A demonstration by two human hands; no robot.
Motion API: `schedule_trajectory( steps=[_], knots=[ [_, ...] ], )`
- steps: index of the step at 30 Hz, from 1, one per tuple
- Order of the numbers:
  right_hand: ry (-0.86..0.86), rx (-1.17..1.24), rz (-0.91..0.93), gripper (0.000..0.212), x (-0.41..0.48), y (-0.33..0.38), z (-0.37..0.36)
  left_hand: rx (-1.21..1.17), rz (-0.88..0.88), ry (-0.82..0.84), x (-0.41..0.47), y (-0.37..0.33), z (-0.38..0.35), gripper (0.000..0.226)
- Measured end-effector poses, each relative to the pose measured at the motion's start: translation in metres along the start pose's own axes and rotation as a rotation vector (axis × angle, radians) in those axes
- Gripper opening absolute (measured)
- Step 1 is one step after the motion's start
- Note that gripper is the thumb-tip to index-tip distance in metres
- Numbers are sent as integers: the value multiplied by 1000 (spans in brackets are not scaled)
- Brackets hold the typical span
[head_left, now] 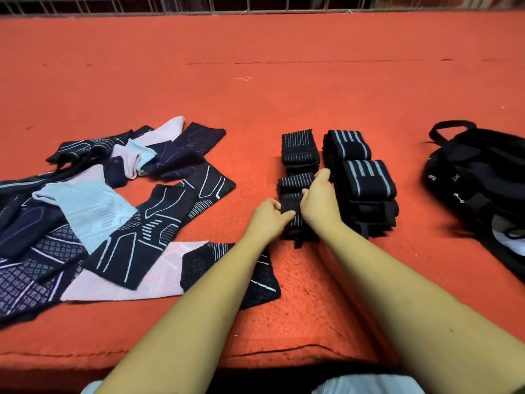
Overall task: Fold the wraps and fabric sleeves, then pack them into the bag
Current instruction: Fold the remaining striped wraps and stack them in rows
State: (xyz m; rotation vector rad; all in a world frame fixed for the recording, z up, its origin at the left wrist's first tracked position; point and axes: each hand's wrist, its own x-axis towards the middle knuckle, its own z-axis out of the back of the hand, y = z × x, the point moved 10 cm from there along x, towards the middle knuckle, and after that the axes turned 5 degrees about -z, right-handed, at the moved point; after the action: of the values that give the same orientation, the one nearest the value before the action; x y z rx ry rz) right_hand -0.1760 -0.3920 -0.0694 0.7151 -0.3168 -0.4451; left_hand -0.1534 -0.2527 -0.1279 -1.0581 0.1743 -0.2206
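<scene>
On the red carpet [255, 86], the left hand [269, 216] pinches one folded black wrap [290, 204] and the right hand [318, 201] curls over its other side. The fabric sleeves [113, 211] lie left of the hands and the black bag [477, 177] lies to their right. Beyond them stands a wire grid [199, 2].

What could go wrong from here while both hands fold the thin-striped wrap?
The thin-striped wrap, pinched by the left hand and right hand, might spring open if let go loosely.
The right hand works close beside the wide-striped wraps; a nudge may topple them.
The fabric sleeves lie tangled and could reach the backpack unfolded.
</scene>
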Motion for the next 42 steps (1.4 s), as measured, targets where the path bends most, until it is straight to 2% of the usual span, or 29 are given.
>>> schedule_trajectory(
  steps=[3,5,8,11,13,16,19,23,26,29,32,36,38,42],
  knots=[
    [-83,-107,27,37,-3,-10,-9,-24,-103,-61,-8,3,2,29],
    [-100,-78,30,44,-3,-10,-10,-79,-151,-93,-12,6,6,21],
    [-17,62,-38,48,2,-16,-11,-133,-182,-106,-14,6,9,16],
    [101,200,-95,52,1,-25,-13,-128,-227,-128,-15,4,8,20],
    [144,211,-70,54,-4,-27,-16,-107,-214,-149,-14,7,5,29],
    [189,153,48,55,-16,-26,-29,-80,-159,-57,-12,5,-7,51],
    [202,67,49,59,-21,-33,-38,13,-183,23,-14,-1,-14,50],
    [120,-39,143,53,-12,-25,-32,-26,-172,72,-11,8,-20,49],
    [156,-170,121,51,-4,-23,-39,-77,-125,72,-8,15,-19,49],
    [215,-201,92,50,-5,-23,-42,-96,-95,52,-9,13,-13,48],
    [149,-199,142,47,-8,-6,-21,-49,-159,52,-17,-4,3,41],
    [28,-125,261,50,-18,49,3,-89,-309,-88,-44,-35,73,27],
    [65,-43,299,48,-30,79,-5,-20,-320,-213,-65,-30,124,24],
    [226,32,340,28,-77,129,-47,116,-193,-438,-114,30,218,25]
  ],
)
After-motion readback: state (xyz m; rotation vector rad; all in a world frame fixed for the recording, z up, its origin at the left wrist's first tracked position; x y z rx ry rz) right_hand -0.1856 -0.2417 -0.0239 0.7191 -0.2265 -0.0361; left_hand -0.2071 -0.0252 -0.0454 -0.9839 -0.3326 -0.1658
